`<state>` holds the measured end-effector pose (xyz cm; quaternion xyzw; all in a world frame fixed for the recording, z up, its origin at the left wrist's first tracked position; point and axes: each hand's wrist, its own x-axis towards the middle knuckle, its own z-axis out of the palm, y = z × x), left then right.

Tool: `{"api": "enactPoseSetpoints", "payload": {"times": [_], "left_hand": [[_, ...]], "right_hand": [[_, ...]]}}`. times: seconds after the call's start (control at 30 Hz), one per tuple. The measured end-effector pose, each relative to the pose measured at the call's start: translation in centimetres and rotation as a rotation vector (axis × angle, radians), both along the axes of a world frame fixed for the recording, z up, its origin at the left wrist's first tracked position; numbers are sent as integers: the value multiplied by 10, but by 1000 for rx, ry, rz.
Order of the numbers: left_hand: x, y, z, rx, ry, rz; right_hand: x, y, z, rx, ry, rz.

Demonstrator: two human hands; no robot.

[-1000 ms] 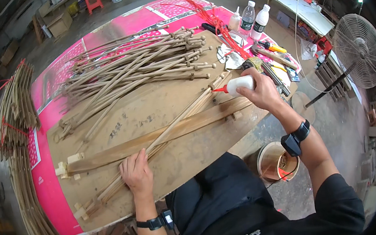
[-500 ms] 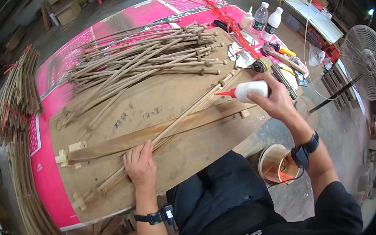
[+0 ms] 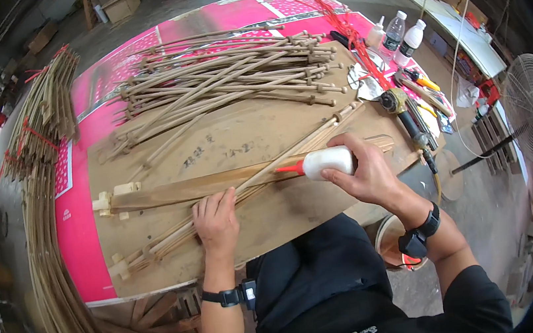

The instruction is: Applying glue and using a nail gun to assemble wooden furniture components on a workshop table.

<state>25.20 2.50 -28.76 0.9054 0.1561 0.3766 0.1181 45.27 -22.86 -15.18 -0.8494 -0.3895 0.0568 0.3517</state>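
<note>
My right hand (image 3: 370, 173) is closed round a white squeeze bottle (image 3: 331, 161) with a red nozzle, held on its side. The nozzle points left, just over a long thin wooden rod (image 3: 279, 159) and a flat wooden board (image 3: 183, 189). My left hand (image 3: 216, 224) grips that rod, fingers bent over it, beside several other thin rods (image 3: 163, 244). The rod slants up to the right, crossing the board, and has small knobs near its far end. Small pale wooden blocks (image 3: 104, 203) sit at the board's left end. What lies under my left palm is hidden.
A heap of knobbed wooden rods (image 3: 222, 79) covers the table's far side. Bundles tied with red string (image 3: 42, 127) hang over the left edge. At right are a power tool (image 3: 407, 116), bottles (image 3: 395, 34) and red strings (image 3: 362, 55). A fan (image 3: 529, 107) stands beyond, a bucket (image 3: 389, 244) below.
My right hand has brought the bottle left and down, so its nozzle now hangs over the board near the rod. The left hand keeps its hold on the rod. The whole view has shifted slightly.
</note>
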Motion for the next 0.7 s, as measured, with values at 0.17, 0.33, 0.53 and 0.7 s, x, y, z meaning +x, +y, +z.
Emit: {"api": "enactPoseSetpoints", "payload": {"times": [0.17,0.33,0.53,0.7], "left_hand": [[0,0,1,11,-33,-16],[2,-1,0,-4,-58,-16],[2,-2,1,-16,-60,-20],[3,-2,1,-29,-77,-14]], "right_hand": [[-1,11,0,-15,-36,13],[-1,15,1,-26,-15,-5],[-6,16,13,-83,-57,-4],[-14,7,22,7,55,62]]}}
